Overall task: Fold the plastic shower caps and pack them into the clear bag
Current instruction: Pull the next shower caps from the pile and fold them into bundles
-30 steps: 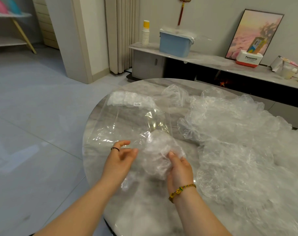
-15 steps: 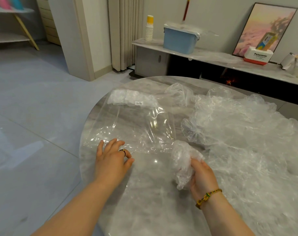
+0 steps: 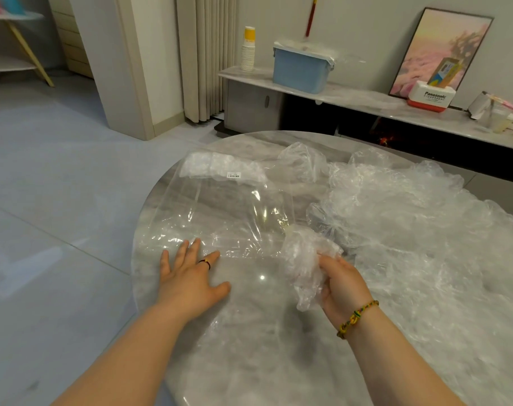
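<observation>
Packing step, by the look of it. Gripping a scrunched bundle of translucent plastic shower cap point(image 3: 305, 259) in the right hand point(image 3: 341, 285), fingers curled round it, just beside the near right corner of the large flat clear plastic bag point(image 3: 220, 212). Resting the left hand point(image 3: 190, 276) flat on the round grey marble table point(image 3: 249, 332), fingers straight and spread, tips at the bag's near edge, holding nothing. Next, probably: lifting the bag's mouth open, then sliding the bundle in.

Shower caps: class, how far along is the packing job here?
Done: some white caps sit packed deep in the clear bag. In hand: the right hand grips one bunched cap; the left hand lies flat at the bag's near edge. Left: a big loose pile.
</observation>
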`<action>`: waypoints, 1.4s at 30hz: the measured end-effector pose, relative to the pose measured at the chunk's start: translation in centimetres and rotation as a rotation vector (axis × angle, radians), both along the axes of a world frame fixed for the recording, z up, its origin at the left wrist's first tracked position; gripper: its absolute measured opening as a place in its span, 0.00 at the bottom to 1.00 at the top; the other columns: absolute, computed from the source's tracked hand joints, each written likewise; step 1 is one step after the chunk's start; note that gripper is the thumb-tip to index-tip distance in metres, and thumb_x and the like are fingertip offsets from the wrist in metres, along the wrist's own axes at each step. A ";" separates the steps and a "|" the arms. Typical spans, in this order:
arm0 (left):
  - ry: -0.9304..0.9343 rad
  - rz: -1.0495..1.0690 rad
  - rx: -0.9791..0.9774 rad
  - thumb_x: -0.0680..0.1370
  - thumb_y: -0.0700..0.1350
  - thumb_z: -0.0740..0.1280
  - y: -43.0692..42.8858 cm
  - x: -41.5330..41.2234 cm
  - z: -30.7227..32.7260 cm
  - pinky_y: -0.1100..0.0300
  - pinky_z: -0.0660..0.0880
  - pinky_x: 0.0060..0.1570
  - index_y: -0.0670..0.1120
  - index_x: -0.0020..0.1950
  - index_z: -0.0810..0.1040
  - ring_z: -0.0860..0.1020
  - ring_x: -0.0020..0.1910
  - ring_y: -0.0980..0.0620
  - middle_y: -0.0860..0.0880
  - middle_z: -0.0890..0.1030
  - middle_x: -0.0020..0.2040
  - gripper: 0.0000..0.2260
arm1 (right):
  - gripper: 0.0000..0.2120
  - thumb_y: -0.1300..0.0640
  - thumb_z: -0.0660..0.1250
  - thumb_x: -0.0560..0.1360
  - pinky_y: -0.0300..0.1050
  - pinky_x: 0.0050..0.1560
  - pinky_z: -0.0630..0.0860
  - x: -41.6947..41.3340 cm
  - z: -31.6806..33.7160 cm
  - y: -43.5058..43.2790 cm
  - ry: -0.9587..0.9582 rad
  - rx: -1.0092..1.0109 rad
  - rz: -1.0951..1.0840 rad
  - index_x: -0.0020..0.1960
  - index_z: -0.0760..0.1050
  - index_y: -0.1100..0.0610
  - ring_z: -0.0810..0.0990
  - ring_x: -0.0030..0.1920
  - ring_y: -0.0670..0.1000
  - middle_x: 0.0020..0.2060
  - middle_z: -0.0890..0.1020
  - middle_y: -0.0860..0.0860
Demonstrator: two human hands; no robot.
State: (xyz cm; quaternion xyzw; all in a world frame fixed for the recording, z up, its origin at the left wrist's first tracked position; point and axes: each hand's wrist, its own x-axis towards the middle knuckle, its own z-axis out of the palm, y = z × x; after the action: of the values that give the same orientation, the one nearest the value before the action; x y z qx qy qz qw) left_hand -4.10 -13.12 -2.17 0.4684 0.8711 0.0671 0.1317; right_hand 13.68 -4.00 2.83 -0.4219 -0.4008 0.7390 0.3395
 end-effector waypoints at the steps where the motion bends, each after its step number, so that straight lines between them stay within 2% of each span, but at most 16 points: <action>1: 0.006 -0.022 -0.011 0.76 0.63 0.56 -0.2 0.0 0.1 0.48 0.34 0.70 0.57 0.75 0.52 0.39 0.75 0.52 0.50 0.41 0.77 0.30 | 0.10 0.69 0.58 0.76 0.37 0.29 0.77 -0.3 0.0 0.0 -0.016 0.004 0.014 0.44 0.76 0.59 0.79 0.32 0.48 0.34 0.79 0.54; 4: 0.009 -0.084 -0.021 0.77 0.65 0.52 -0.4 0.4 0.7 0.49 0.34 0.70 0.56 0.75 0.56 0.44 0.75 0.53 0.52 0.45 0.77 0.28 | 0.09 0.68 0.58 0.76 0.41 0.34 0.76 -1.6 0.0 0.0 -0.025 -0.002 0.042 0.47 0.76 0.61 0.78 0.35 0.50 0.36 0.79 0.55; 8: 0.110 -0.089 0.042 0.81 0.58 0.46 -0.7 0.9 1.7 0.56 0.47 0.70 0.54 0.62 0.76 0.60 0.69 0.53 0.54 0.63 0.71 0.22 | 0.10 0.69 0.57 0.76 0.37 0.29 0.75 -3.8 -0.1 -0.3 -0.004 -0.025 0.107 0.49 0.76 0.62 0.78 0.31 0.48 0.32 0.78 0.53; 12: 0.201 -0.153 -0.017 0.80 0.52 0.54 -1.1 0.9 1.7 0.60 0.60 0.60 0.53 0.60 0.75 0.70 0.60 0.52 0.53 0.72 0.61 0.14 | 0.08 0.68 0.57 0.75 0.40 0.30 0.72 -4.9 0.5 0.2 -0.065 -0.033 0.118 0.45 0.73 0.60 0.75 0.28 0.50 0.32 0.73 0.55; 15: 0.190 -0.175 -0.047 0.78 0.54 0.58 -1.3 1.1 1.7 0.60 0.62 0.57 0.54 0.63 0.72 0.72 0.60 0.52 0.52 0.72 0.60 0.15 | 0.08 0.66 0.56 0.77 0.42 0.33 0.72 -4.7 1.4 1.2 -0.030 -0.029 0.151 0.49 0.72 0.60 0.74 0.33 0.52 0.35 0.73 0.55; 19: 0.208 -0.193 -0.043 0.77 0.58 0.59 -1.3 1.2 1.5 0.58 0.57 0.64 0.56 0.67 0.68 0.63 0.67 0.50 0.51 0.66 0.66 0.19 | 0.08 0.66 0.55 0.77 0.39 0.28 0.70 -5.3 -0.2 0.8 -0.142 -0.053 0.196 0.50 0.73 0.64 0.72 0.30 0.50 0.33 0.71 0.54; 21: 0.208 -0.200 -0.083 0.77 0.59 0.58 -1.3 1.2 1.5 0.52 0.46 0.71 0.56 0.70 0.64 0.52 0.73 0.48 0.48 0.54 0.74 0.22 | 0.07 0.67 0.56 0.77 0.39 0.28 0.70 -5.5 -1.7 0.1 -0.205 -0.063 0.218 0.48 0.71 0.61 0.72 0.29 0.51 0.32 0.71 0.55; 24: 0.173 -0.181 -0.152 0.77 0.61 0.56 -1.4 0.8 1.4 0.46 0.35 0.70 0.53 0.75 0.52 0.37 0.75 0.46 0.47 0.37 0.76 0.29 | 0.06 0.67 0.57 0.76 0.40 0.30 0.71 -4.8 -2.9 -0.7 -0.251 -0.050 0.244 0.46 0.72 0.61 0.74 0.32 0.52 0.33 0.73 0.57; 27: 0.171 -0.171 -0.124 0.76 0.63 0.57 -1.4 0.5 1.4 0.46 0.32 0.69 0.49 0.76 0.40 0.34 0.74 0.48 0.49 0.34 0.75 0.38 | 0.09 0.67 0.58 0.76 0.40 0.33 0.72 -4.1 -3.3 -1.1 -0.285 0.041 0.272 0.40 0.74 0.60 0.75 0.33 0.51 0.33 0.76 0.55; 30: 0.202 -0.165 -0.029 0.75 0.62 0.60 -1.2 0.6 1.5 0.49 0.22 0.63 0.46 0.75 0.36 0.35 0.74 0.51 0.52 0.36 0.76 0.43 | 0.15 0.68 0.60 0.76 0.32 0.34 0.73 -4.1 -3.3 -1.8 -0.362 0.191 0.312 0.36 0.76 0.55 0.78 0.32 0.43 0.28 0.80 0.44; 32: 0.215 -0.179 0.029 0.73 0.60 0.63 -1.1 0.9 1.9 0.52 0.18 0.54 0.45 0.75 0.36 0.38 0.75 0.51 0.52 0.38 0.76 0.45 | 0.12 0.67 0.60 0.77 0.30 0.36 0.72 -4.5 -3.1 -2.2 -0.454 0.290 0.345 0.40 0.76 0.55 0.77 0.35 0.42 0.33 0.80 0.45; 33: 0.249 -0.202 0.110 0.70 0.60 0.68 -1.0 1.0 1.7 0.53 0.19 0.55 0.43 0.76 0.40 0.44 0.76 0.49 0.49 0.43 0.77 0.49 | 0.10 0.67 0.59 0.77 0.31 0.40 0.72 -4.8 -2.9 -2.3 -0.502 0.337 0.353 0.46 0.76 0.57 0.77 0.40 0.44 0.38 0.79 0.47; 34: 0.303 -0.227 0.176 0.62 0.61 0.74 -1.1 1.0 1.7 0.53 0.22 0.60 0.40 0.76 0.50 0.56 0.74 0.46 0.45 0.54 0.76 0.53 | 0.11 0.67 0.57 0.77 0.33 0.44 0.71 -5.2 -2.6 -2.4 -0.551 0.379 0.352 0.55 0.75 0.58 0.76 0.45 0.47 0.45 0.78 0.50; 36: 0.301 -0.240 0.223 0.42 0.61 0.79 -1.2 1.0 2.0 0.52 0.38 0.68 0.38 0.67 0.69 0.77 0.59 0.42 0.43 0.76 0.63 0.58 | 0.21 0.67 0.53 0.78 0.34 0.49 0.67 -6.1 -2.0 -2.3 -0.635 0.412 0.320 0.70 0.62 0.56 0.73 0.54 0.50 0.57 0.73 0.53; 39: 0.264 -0.264 0.287 0.37 0.62 0.78 -1.3 1.1 1.3 0.50 0.46 0.66 0.40 0.64 0.67 0.73 0.56 0.44 0.44 0.80 0.57 0.60 | 0.27 0.66 0.50 0.79 0.36 0.54 0.65 -7.7 -1.1 -1.9 -0.673 0.350 0.233 0.75 0.49 0.53 0.72 0.61 0.55 0.64 0.70 0.56; 42: 0.287 -0.321 0.397 0.41 0.61 0.79 -1.9 2.1 2.0 0.49 0.47 0.65 0.40 0.64 0.66 0.68 0.54 0.47 0.47 0.73 0.60 0.57 | 0.27 0.68 0.51 0.77 0.44 0.54 0.69 -9.1 -0.6 -0.6 -0.617 0.267 0.098 0.74 0.51 0.55 0.73 0.54 0.56 0.58 0.73 0.59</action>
State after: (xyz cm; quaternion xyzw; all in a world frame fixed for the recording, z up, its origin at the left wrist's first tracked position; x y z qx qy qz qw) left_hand -1.96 -14.97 -0.18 0.6217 0.7653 0.1476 -0.0779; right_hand 4.59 -4.61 2.23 -0.5577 -0.5977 0.5330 0.2183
